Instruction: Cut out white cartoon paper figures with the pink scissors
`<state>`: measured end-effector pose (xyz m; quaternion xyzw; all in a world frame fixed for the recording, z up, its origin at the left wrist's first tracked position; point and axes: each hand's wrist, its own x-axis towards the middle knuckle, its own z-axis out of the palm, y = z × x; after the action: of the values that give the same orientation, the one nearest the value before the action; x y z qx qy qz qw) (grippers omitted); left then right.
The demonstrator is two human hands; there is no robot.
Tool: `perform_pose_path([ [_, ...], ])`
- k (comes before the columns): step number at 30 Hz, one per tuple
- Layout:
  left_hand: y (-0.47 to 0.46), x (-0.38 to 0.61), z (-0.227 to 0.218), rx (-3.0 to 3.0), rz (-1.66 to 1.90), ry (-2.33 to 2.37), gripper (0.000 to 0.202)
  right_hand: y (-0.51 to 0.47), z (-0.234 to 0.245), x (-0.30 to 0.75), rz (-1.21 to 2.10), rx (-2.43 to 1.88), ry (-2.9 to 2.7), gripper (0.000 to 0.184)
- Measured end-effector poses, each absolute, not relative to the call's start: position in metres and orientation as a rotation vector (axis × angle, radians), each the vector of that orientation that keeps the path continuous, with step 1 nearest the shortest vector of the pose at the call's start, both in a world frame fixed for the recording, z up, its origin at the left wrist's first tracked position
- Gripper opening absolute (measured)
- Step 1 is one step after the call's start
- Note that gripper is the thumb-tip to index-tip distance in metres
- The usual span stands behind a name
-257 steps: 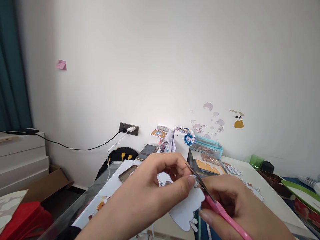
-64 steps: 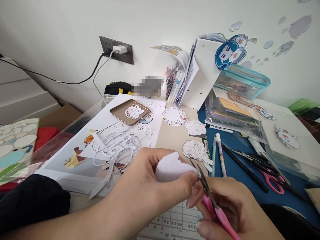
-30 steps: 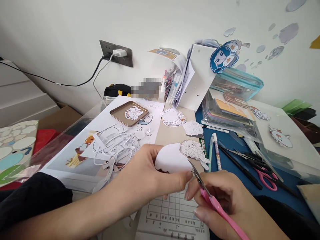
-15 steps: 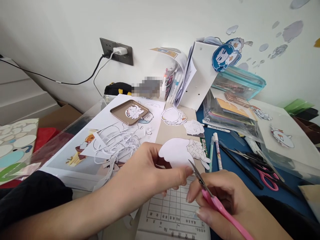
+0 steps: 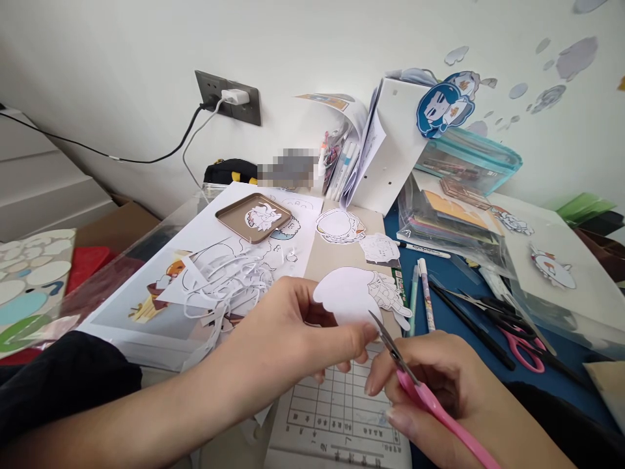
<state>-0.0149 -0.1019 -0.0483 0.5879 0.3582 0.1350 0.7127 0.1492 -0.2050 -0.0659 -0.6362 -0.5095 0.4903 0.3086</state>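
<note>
Above the cluttered desk [image 5: 392, 225], your left hand [image 5: 312, 345] pinches the cutout [image 5: 344, 299], probably light, flexible and easily creased, so best held gently by its edge, while your right hand [image 5: 471, 381] grasps the scissors [image 5: 420, 393] at that edge.

A dark socket panel [image 5: 252, 106] sits on the white wall [image 5: 312, 42].

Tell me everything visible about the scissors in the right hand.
The scissors have pink, plastic-looking handles and slim, greyish metal blades crossing at a pivot. The right hand grips the handles, partly hiding them. The scissors slant up and left, tips near the left hand and the white paper cutout; contact is unclear.
</note>
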Motion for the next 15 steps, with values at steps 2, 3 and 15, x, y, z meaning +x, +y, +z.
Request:
perform_pose_path([
  [2,-0.1019,-0.0146,-0.0488,1.300,0.296,0.802,0.018,-0.2049,-0.0660,0.1493,1.300,-1.686,-1.351,0.012],
  [3,-0.1020,-0.0145,-0.0488,1.299,0.296,0.806,0.018,-0.2048,-0.0661,0.1493,1.303,-1.684,-1.357,0.012],
  [15,-0.1019,-0.0155,-0.0516,1.294,0.314,0.811,0.021,-0.2059,-0.0658,0.1481,1.242,-1.705,-1.367,0.013],
])
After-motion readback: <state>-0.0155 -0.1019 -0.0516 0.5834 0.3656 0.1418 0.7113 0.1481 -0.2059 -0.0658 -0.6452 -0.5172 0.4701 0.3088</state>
